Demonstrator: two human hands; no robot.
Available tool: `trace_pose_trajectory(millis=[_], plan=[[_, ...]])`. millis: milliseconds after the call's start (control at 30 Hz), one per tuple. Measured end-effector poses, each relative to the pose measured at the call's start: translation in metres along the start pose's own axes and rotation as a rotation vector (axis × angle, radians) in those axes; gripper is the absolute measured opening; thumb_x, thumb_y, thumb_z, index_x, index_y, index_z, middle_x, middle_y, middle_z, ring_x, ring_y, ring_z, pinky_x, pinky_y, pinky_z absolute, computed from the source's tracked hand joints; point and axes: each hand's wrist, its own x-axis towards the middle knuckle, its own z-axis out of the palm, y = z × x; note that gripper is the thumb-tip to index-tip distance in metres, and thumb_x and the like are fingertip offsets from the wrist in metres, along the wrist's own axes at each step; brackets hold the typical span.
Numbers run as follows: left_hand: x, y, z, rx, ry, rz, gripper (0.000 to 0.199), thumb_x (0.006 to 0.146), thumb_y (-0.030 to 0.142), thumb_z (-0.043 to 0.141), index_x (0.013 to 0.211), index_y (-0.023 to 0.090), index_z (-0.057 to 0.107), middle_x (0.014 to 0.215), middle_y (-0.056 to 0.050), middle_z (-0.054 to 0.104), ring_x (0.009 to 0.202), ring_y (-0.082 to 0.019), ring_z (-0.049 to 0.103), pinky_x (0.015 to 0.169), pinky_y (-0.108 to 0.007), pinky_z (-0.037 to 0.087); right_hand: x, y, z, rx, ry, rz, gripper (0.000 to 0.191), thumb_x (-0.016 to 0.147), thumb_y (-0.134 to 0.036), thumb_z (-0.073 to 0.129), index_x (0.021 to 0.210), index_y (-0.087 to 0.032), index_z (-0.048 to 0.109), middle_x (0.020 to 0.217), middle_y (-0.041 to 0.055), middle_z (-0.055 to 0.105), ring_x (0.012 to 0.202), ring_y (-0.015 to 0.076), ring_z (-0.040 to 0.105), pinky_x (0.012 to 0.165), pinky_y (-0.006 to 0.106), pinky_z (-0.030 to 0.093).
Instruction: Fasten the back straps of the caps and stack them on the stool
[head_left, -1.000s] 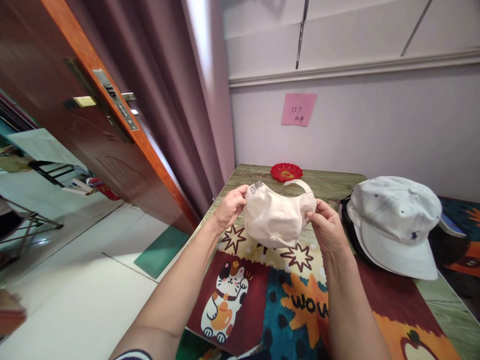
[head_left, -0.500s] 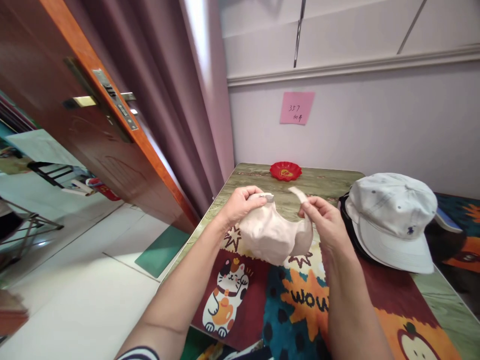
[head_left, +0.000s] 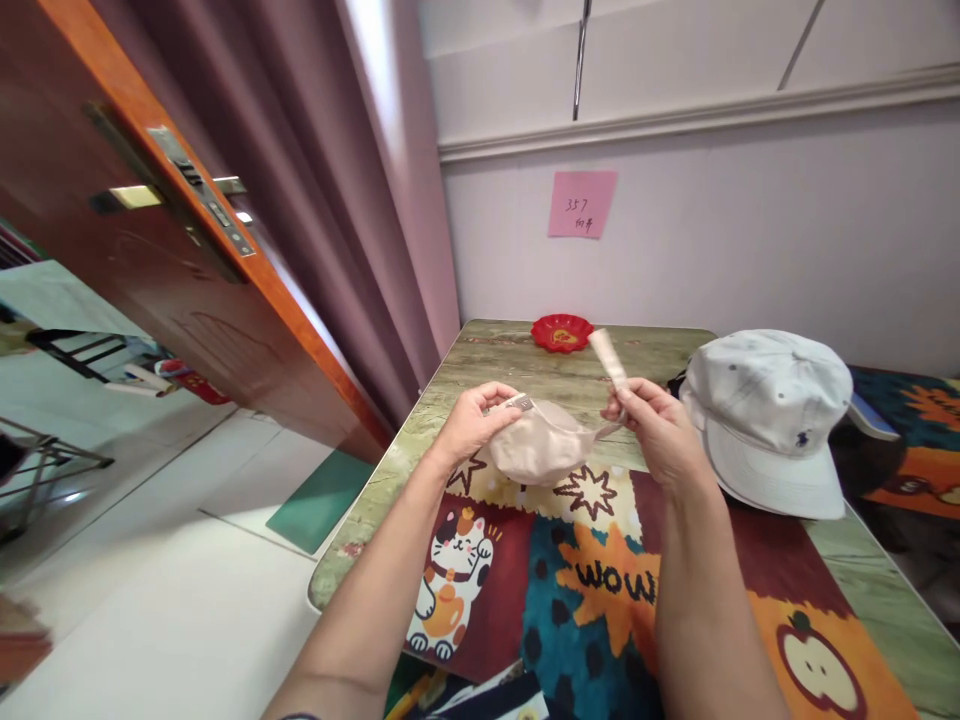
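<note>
A cream-coloured cap (head_left: 541, 448) hangs between my two hands above the table. My left hand (head_left: 480, 425) pinches its back edge beside a small metal buckle (head_left: 523, 403). The cap's adjustment strap (head_left: 607, 358) is in my right hand (head_left: 652, 420), gripped between thumb and fingers, its loose end pointing up. Strap end and buckle are apart. Most of the cap's front is turned away from me.
White caps (head_left: 769, 420) are stacked over something dark at the right. A red scalloped dish (head_left: 562, 333) stands at the table's back. A patterned mat (head_left: 517, 560) covers the table's front. To the left is an open wooden door (head_left: 247, 350).
My right hand has raised the strap, whose loose end now stands higher and straighter. The cap has tilted and lifted slightly. The view has shifted a little.
</note>
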Motion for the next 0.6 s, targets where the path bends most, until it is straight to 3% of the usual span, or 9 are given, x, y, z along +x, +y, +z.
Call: trace_pose_trajectory(millis=[67, 167, 233, 333, 433, 600], plan=[[-0.004, -0.005, -0.001, -0.075, -0.038, -0.108, 0.041, 0.077, 0.038, 0.08, 0.111, 0.019, 0.066, 0.076, 0.001, 0.067, 0.064, -0.012, 0.061, 0.059, -0.021, 0.045, -0.001, 0.001, 0.0, -0.082, -0.059, 0.069, 0.027, 0.082, -0.045, 0.076, 0.082, -0.019, 0.069, 0.066, -0.0014, 0.061, 0.062, 0.011, 0.053, 0.06, 0.024, 0.044], [-0.007, -0.003, 0.001, -0.132, -0.005, -0.111, 0.042, 0.079, 0.039, 0.078, 0.114, 0.021, 0.064, 0.069, 0.004, 0.062, 0.057, -0.009, 0.056, 0.054, -0.019, 0.041, -0.003, 0.0, 0.005, -0.091, -0.059, 0.085, 0.031, 0.08, -0.048, 0.076, 0.087, -0.019, 0.071, 0.058, -0.0042, 0.054, 0.055, 0.0101, 0.048, 0.057, 0.024, 0.043], [-0.008, -0.001, 0.004, -0.108, 0.062, -0.036, 0.032, 0.079, 0.035, 0.077, 0.104, 0.019, 0.068, 0.079, 0.0, 0.067, 0.068, -0.012, 0.062, 0.061, -0.02, 0.046, -0.005, -0.001, 0.01, -0.102, -0.078, 0.096, 0.031, 0.08, -0.048, 0.076, 0.087, -0.018, 0.071, 0.054, -0.0053, 0.052, 0.053, 0.0098, 0.046, 0.056, 0.024, 0.043], [-0.009, 0.001, 0.012, -0.033, 0.127, 0.057, 0.022, 0.077, 0.03, 0.077, 0.094, 0.017, 0.072, 0.097, -0.005, 0.073, 0.089, -0.017, 0.067, 0.076, -0.024, 0.051, -0.008, 0.0, 0.02, -0.13, -0.126, 0.119, 0.031, 0.081, -0.048, 0.074, 0.084, -0.018, 0.065, 0.064, -0.0014, 0.062, 0.057, 0.0106, 0.051, 0.055, 0.023, 0.042], [-0.008, 0.001, 0.02, 0.002, 0.104, 0.077, 0.022, 0.079, 0.029, 0.076, 0.098, 0.018, 0.073, 0.1, -0.006, 0.074, 0.091, -0.018, 0.068, 0.08, -0.027, 0.053, -0.011, 0.002, 0.034, -0.171, -0.175, 0.123, 0.03, 0.082, -0.048, 0.069, 0.085, -0.02, 0.06, 0.074, 0.0, 0.065, 0.056, 0.0103, 0.049, 0.051, 0.023, 0.037], [-0.009, 0.001, 0.033, 0.041, 0.105, 0.137, 0.019, 0.081, 0.028, 0.074, 0.097, 0.017, 0.073, 0.101, -0.007, 0.075, 0.093, -0.02, 0.069, 0.082, -0.03, 0.054, -0.015, 0.001, 0.048, -0.207, -0.212, 0.155, 0.039, 0.072, -0.051, 0.076, 0.087, -0.017, 0.066, 0.067, -0.0026, 0.056, 0.054, 0.0102, 0.042, 0.048, 0.024, 0.031]])
